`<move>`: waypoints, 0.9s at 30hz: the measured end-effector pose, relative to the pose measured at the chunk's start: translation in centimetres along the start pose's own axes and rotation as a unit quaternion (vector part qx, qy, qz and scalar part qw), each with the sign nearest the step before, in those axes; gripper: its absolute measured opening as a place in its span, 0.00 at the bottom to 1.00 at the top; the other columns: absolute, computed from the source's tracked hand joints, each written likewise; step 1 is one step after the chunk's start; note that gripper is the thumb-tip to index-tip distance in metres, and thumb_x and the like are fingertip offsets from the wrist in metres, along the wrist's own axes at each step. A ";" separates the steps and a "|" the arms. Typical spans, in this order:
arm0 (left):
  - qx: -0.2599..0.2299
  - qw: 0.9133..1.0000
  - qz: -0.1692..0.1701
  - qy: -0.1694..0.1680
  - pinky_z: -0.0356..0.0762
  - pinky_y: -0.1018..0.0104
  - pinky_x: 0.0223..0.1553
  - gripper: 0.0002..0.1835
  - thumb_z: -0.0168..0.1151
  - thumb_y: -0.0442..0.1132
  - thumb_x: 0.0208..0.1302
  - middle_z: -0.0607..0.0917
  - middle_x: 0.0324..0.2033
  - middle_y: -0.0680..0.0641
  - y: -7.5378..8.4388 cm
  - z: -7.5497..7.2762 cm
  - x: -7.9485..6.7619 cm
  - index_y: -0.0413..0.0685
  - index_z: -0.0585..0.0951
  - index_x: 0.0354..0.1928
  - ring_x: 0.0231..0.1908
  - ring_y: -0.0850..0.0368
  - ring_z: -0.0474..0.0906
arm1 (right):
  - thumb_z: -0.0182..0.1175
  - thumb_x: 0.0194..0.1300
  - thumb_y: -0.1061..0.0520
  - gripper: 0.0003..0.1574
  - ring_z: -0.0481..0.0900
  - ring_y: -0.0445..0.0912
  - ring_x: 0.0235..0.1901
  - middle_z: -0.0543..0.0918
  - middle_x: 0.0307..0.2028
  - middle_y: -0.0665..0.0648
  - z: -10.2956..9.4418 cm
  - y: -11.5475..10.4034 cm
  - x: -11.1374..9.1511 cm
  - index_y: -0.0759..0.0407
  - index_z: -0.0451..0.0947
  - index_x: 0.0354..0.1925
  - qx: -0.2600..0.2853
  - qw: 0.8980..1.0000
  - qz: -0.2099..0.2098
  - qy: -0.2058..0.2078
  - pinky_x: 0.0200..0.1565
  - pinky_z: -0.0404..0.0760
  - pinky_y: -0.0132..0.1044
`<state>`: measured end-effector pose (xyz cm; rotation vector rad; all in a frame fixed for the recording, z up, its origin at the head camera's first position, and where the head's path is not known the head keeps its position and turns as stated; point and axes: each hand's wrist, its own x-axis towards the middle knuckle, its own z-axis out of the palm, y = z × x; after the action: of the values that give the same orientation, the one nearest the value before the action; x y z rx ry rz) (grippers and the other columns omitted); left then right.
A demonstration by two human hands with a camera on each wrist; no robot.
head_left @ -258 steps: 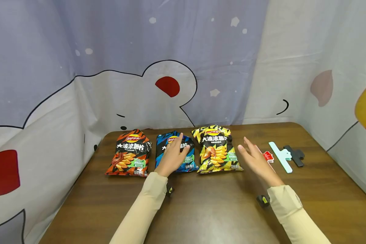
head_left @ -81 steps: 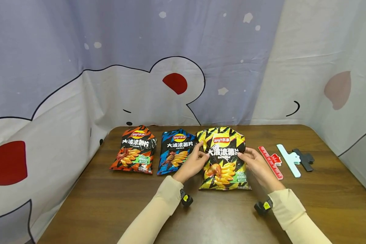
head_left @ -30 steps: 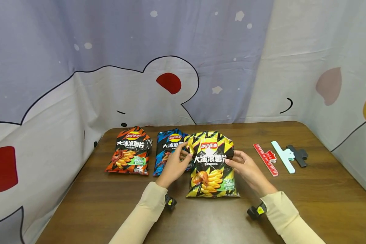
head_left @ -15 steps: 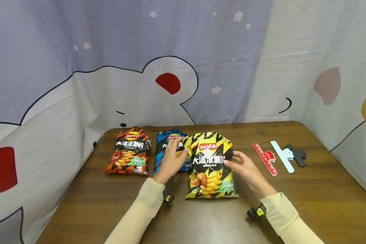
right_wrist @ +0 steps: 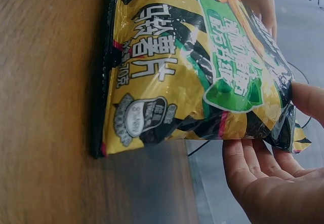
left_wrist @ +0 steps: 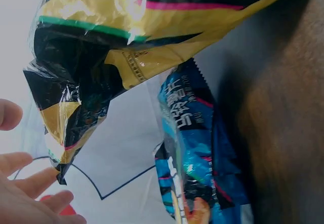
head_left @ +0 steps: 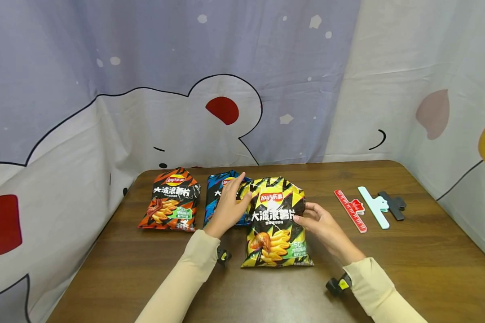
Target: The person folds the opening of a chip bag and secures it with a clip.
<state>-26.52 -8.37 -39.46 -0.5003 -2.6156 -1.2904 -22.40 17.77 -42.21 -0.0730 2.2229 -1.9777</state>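
Note:
A yellow-and-black bag of potato chips (head_left: 276,229) stands tilted back, its bottom edge on the table in front of the blue chip bag (head_left: 214,190). My right hand (head_left: 327,229) holds its right edge, thumb in front and fingers behind, as the right wrist view also shows with the bag (right_wrist: 167,62) and hand (right_wrist: 273,183). On the other side my left hand (head_left: 228,208) is spread with fingers fairly straight, in front of the blue bag. In the left wrist view its fingers (left_wrist: 38,183) are by the yellow bag's upper corner; contact is unclear.
An orange chip bag (head_left: 171,202) lies at the back left of the wooden table (head_left: 153,269). To the right are a red clip (head_left: 352,211), a mint-green clip (head_left: 374,206) and a black clip (head_left: 394,205). A patterned curtain (head_left: 295,80) hangs behind.
The yellow bag has come forward and slightly left from the back row. Both hands held it before; my left hand has loosened and opened at its left edge, while the right still grips.

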 end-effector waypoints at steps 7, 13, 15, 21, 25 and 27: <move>-0.006 1.000 -0.009 -0.023 0.47 0.36 0.69 0.32 0.50 0.49 0.72 0.55 0.74 0.47 0.7 -0.1 0.3 0.66 0.54 0.74 0.75 0.48 0.43 | 0.62 0.63 0.57 0.39 0.74 0.48 0.55 0.70 0.62 0.69 0.1 -0.1 -0.3 0.64 0.57 0.66 0.001 1.000 -0.003 0.001 0.55 0.73 0.39; 0.011 0.999 -0.005 -0.031 0.49 0.38 0.69 0.31 0.50 0.50 0.72 0.56 0.74 0.47 1.2 -0.1 0.5 0.65 0.55 0.74 0.75 0.49 0.45 | 0.63 0.62 0.56 0.40 0.74 0.49 0.55 0.71 0.62 0.69 0.1 -0.3 -0.6 0.62 0.57 0.67 -0.004 1.000 -0.011 -0.003 0.52 0.74 0.37; 0.024 0.999 0.000 -0.033 0.51 0.39 0.69 0.32 0.51 0.50 0.72 0.59 0.73 0.47 1.4 -0.1 0.6 0.63 0.55 0.74 0.74 0.48 0.47 | 0.63 0.62 0.56 0.40 0.75 0.49 0.55 0.71 0.62 0.69 0.1 -0.4 -0.7 0.62 0.58 0.67 -0.004 1.000 -0.012 -0.006 0.53 0.74 0.38; 0.054 0.998 0.007 -0.043 0.55 0.40 0.68 0.32 0.50 0.50 0.72 0.62 0.71 0.45 1.9 -0.2 1.0 0.60 0.55 0.75 0.72 0.45 0.53 | 0.64 0.62 0.56 0.39 0.75 0.52 0.56 0.72 0.61 0.69 0.2 -0.2 -0.8 0.60 0.59 0.67 -0.011 1.000 -0.013 -0.012 0.57 0.74 0.44; 0.057 0.997 0.004 -0.053 0.55 0.40 0.68 0.31 0.49 0.50 0.72 0.61 0.72 0.45 2.2 -0.2 1.1 0.60 0.57 0.74 0.73 0.44 0.52 | 0.64 0.61 0.56 0.39 0.75 0.53 0.56 0.72 0.61 0.69 0.4 -0.2 -0.9 0.60 0.60 0.67 -0.018 1.000 -0.015 -0.014 0.56 0.74 0.44; 0.058 0.997 0.000 -0.058 0.54 0.41 0.69 0.30 0.49 0.50 0.73 0.62 0.71 0.47 2.3 -0.2 1.1 0.59 0.58 0.74 0.73 0.45 0.52 | 0.64 0.61 0.57 0.39 0.76 0.52 0.55 0.72 0.60 0.70 0.5 -0.2 -0.9 0.61 0.60 0.66 -0.018 1.000 -0.017 -0.016 0.55 0.75 0.44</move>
<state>-26.70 -6.98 -37.25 -0.5714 -2.7644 -1.1326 -21.42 17.42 -41.96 -0.1467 2.2518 -1.9399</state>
